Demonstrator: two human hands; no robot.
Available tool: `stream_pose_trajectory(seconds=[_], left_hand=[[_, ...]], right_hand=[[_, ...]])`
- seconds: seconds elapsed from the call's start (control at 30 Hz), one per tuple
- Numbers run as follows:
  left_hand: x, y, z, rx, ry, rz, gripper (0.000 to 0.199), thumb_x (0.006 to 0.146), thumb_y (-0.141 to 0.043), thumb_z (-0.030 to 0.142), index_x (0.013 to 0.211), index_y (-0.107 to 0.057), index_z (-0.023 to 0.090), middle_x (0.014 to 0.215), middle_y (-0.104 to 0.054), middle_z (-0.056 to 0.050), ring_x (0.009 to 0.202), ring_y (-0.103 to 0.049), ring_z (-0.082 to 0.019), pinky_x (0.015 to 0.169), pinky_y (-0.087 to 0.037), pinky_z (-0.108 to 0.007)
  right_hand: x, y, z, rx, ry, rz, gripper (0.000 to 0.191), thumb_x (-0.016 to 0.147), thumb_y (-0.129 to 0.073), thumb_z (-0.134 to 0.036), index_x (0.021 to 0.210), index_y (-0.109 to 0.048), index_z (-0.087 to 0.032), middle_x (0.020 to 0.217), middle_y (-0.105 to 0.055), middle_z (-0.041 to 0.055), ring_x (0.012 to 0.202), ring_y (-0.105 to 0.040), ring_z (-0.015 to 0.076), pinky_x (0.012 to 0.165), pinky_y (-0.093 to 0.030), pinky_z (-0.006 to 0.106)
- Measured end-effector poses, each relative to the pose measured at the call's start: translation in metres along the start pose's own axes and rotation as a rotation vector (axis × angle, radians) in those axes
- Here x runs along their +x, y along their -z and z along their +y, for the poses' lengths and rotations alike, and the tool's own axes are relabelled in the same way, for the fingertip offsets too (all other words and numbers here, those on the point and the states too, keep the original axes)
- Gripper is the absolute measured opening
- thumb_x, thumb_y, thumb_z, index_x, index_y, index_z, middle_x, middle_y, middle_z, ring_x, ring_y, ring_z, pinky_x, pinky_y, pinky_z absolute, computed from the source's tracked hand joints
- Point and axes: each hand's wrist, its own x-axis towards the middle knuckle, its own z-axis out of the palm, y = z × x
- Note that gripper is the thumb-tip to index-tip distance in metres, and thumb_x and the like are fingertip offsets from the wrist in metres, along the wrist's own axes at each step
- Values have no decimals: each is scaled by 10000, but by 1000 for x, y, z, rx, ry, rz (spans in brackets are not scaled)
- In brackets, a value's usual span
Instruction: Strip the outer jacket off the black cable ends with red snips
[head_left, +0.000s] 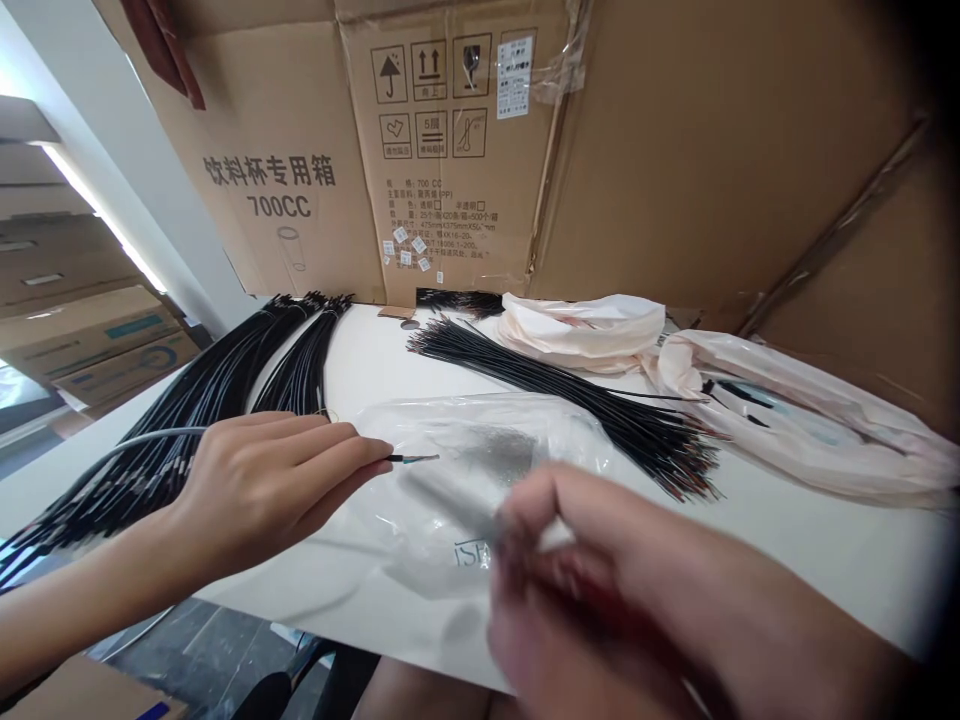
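Note:
My left hand [274, 475] is closed, pinching a thin black cable near its tip. The cable's stripped end [416, 459] sticks out to the right of my fingertips, with fine wires showing. A grey length of cable [161, 436] runs behind that hand to the left. My right hand [600, 580], smeared by motion, is closed around a red-handled tool [611, 605]. A long grey blur, apparently the tool's front, points up and left toward the cable end; its exact kind cannot be made out. Below both hands lies a clear plastic bag [420, 560] with printed letters.
Bundles of black cables [202, 385] lie at the left, and another cable bundle [555, 385] crosses the table's middle right. Pale plastic wrapping [795, 420] is at the right. Large cardboard boxes [285, 110] wall off the back. The white table's edge [315, 632] is near my lap.

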Motion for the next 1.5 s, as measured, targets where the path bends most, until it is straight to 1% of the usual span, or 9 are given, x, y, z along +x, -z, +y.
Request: stream_pose_trajectory(seconds=[0.07,0.17,0.5,0.67,0.93,1.1,1.23,1.4,1.5], left_hand=[[3,1,2,-9,26,-2,98,944,-554,266,906,-637,229,663,-684,63,562,-607,-105,537,-415,-240],[8,2,9,16,51,42,101,935,-563,256,872,-629,213,623,-664,56,517,-586,-109,518,-406,-248],[10,-1,21,-29,99,118,68,910,-598,233,859,-617,193,633,-687,49,476,-584,-105,491,-400,-244],[19,-6,14,-282,271,104,188,950,-508,239,827,-639,185,560,-644,65,418,-524,-58,451,-369,-183],[36,-6,-10,-1224,508,-413,449,988,-352,381,617,-481,162,492,-454,39,464,-370,-57,453,-329,-164],[37,-12,-23,-1465,460,-754,458,990,-331,435,622,-433,182,454,-375,51,432,-291,-65,416,-277,-181],[36,-11,-32,-1461,417,-990,432,975,-360,456,666,-488,182,455,-343,64,422,-272,-73,413,-273,-189],[35,4,-27,-984,431,-709,435,972,-381,449,712,-595,173,551,-452,43,493,-392,-69,473,-333,-168],[26,10,-15,-704,307,-556,396,994,-341,370,758,-614,205,584,-559,40,523,-507,-82,528,-370,-189]], right_hand=[[18,-3,-18,49,-271,-82,153,735,-653,-423,766,-594,-285,682,-605,7,499,-443,148,439,-326,294],[36,-8,-19,136,-420,-1,291,781,-666,-458,713,-504,-226,587,-441,-45,481,-297,90,444,-245,250],[53,-22,7,306,-319,55,334,822,-674,-438,716,-454,-209,533,-236,-105,510,-143,79,473,-160,257],[55,-20,8,211,-49,146,269,806,-688,-395,707,-533,-198,582,-366,-73,524,-250,76,477,-233,242],[78,7,11,-292,704,116,186,834,-590,-132,835,-748,-230,658,-653,-23,515,-460,81,517,-392,223],[89,18,13,-411,882,96,394,769,-523,-12,939,-769,-269,705,-707,-25,514,-541,88,515,-424,226],[96,32,6,-503,804,354,220,805,-633,-126,896,-779,-263,668,-691,-29,472,-463,84,488,-390,236],[117,98,3,-759,358,750,218,867,-604,-354,950,-745,-210,816,-699,10,661,-576,140,572,-422,256],[125,159,15,-874,137,881,223,910,-536,-272,885,-706,-131,759,-658,30,694,-594,163,608,-439,276]])
